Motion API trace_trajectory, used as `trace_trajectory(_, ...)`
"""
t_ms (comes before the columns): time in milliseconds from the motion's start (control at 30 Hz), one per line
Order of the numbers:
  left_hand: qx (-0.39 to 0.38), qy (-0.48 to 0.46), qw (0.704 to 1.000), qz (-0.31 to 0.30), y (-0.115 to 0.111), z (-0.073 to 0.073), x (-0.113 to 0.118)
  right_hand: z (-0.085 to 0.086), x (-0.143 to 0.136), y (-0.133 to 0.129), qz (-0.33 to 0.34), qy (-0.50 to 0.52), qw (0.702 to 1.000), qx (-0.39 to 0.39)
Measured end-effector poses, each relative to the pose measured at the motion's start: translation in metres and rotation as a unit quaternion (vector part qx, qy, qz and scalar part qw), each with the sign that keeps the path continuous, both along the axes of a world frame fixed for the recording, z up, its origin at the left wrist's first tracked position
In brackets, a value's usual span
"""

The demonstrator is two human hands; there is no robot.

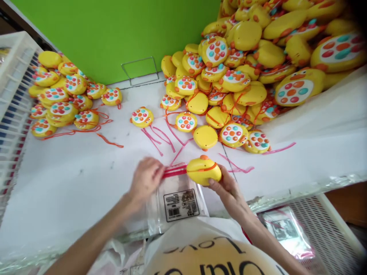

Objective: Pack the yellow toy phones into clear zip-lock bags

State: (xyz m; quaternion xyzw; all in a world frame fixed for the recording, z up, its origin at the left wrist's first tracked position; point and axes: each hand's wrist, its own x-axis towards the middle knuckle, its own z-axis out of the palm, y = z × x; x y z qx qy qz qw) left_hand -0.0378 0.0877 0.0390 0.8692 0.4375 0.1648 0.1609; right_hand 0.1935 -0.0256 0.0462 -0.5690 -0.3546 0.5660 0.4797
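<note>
My right hand point(229, 191) grips a yellow duck-shaped toy point(203, 172), its plain back turned up and an orange cord lying across it. Below the toy lies a clear zip bag point(181, 204) with a red seal strip and a black printed label. At the left end of that strip, my left hand point(146, 177) is slightly blurred, its fingers pinched on the bag's edge. The toy overlaps the strip's right end. Just beyond my hands, a single duck toy point(142, 117) shows its white face with coloured buttons, near several loose pink strips point(163, 137).
A large heap of duck toys point(246, 76) fills the back right, and a smaller pile point(61, 97) with orange cords sits at left. A green panel point(129, 34) with a wire stand point(140, 70) borders the white table point(86, 183). White baskets point(323, 225) point(14, 95) flank it.
</note>
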Motion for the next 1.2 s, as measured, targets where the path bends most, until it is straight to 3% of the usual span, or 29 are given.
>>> trace_trajectory(67,0.013,0.005,0.998,-0.065,-0.048,-0.010,0.010,0.004,-0.003,0.009,0.004,0.018,1.000,0.006)
trace_trajectory(133,0.059,0.012,0.997,-0.051,-0.077,-0.021,0.020,0.010,-0.007,0.017,0.014,0.029,0.999,0.013)
trace_trajectory(200,0.080,0.015,0.996,-0.020,-0.088,-0.031,0.028,0.015,-0.011,0.023,0.028,0.025,0.999,0.023)
trace_trajectory(400,0.072,-0.013,0.997,-0.029,-0.086,-0.034,0.027,0.027,-0.023,0.030,0.103,-0.065,0.991,0.045)
trace_trajectory(567,0.103,-0.034,0.992,-0.057,-0.091,-0.032,0.023,0.032,-0.038,0.033,0.248,-0.267,0.924,0.115)
trace_trajectory(700,0.099,-0.053,0.990,-0.081,-0.092,-0.028,0.007,0.028,-0.035,0.033,0.299,-0.314,0.892,0.124)
trace_trajectory(800,0.089,-0.099,0.991,-0.034,-0.090,-0.018,-0.012,0.026,-0.027,0.029,0.326,-0.333,0.877,0.117)
trace_trajectory(900,-0.006,-0.158,0.977,0.143,-0.083,-0.002,-0.024,0.026,-0.021,0.026,0.334,-0.341,0.872,0.112)
trace_trajectory(967,-0.141,-0.201,0.936,0.252,-0.078,0.006,-0.025,0.027,-0.020,0.026,0.332,-0.346,0.871,0.111)
trace_trajectory(1000,-0.210,-0.224,0.910,0.277,-0.074,0.008,-0.022,0.027,-0.020,0.026,0.332,-0.348,0.870,0.111)
trace_trajectory(1100,-0.339,-0.287,0.858,0.260,-0.065,0.011,-0.010,0.029,-0.021,0.028,0.343,-0.356,0.862,0.111)
trace_trajectory(1200,-0.351,-0.310,0.849,0.244,-0.059,0.011,0.000,0.031,-0.020,0.031,0.363,-0.375,0.846,0.111)
